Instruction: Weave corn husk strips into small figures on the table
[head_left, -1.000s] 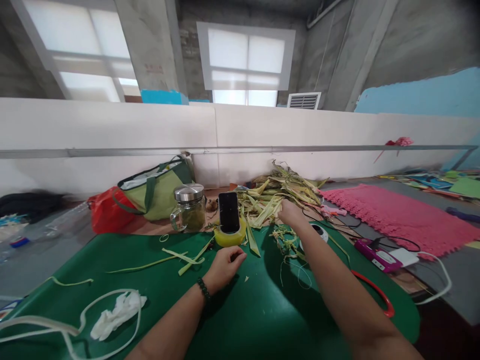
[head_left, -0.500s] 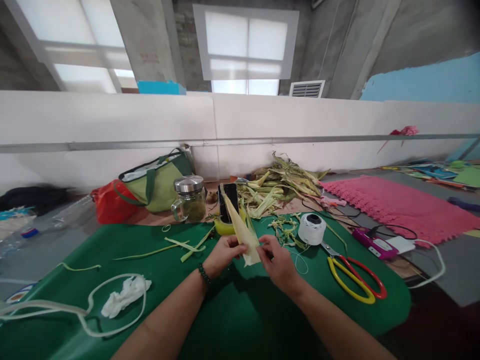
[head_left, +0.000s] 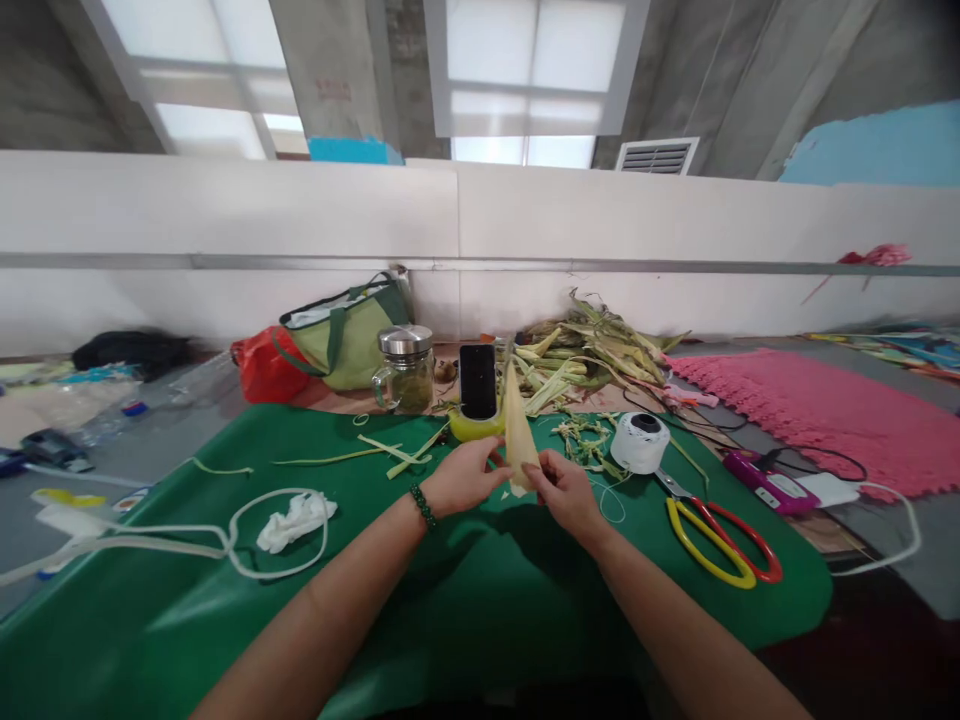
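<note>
A pale yellow corn husk point(head_left: 517, 430) stands almost upright above the green mat point(head_left: 450, 600), its narrow tip pointing up and its wide end low. My left hand point(head_left: 469, 475), with a dark green bead bracelet on the wrist, is at the husk's lower left edge, thumb against it and other fingertips partly hidden. My right hand point(head_left: 562, 490) pinches the lower right edge between thumb and fingers. Behind the husk, a black phone point(head_left: 478, 382) leans in a yellow holder point(head_left: 474, 427).
Scissors point(head_left: 720, 540) with red and yellow handles lie right, near a white thread spool point(head_left: 640, 443) and husk scraps point(head_left: 581, 440). A husk pile point(head_left: 600, 340), a glass jar point(head_left: 409, 380) and a green bag point(head_left: 352, 345) stand behind. Crumpled tissue point(head_left: 296, 522) and white cord point(head_left: 232, 530) lie left.
The husk has turned from leaning left to nearly upright, uncovering the phone. My left hand's grip has shifted to its edge. The whole view has swung slightly left and down.
</note>
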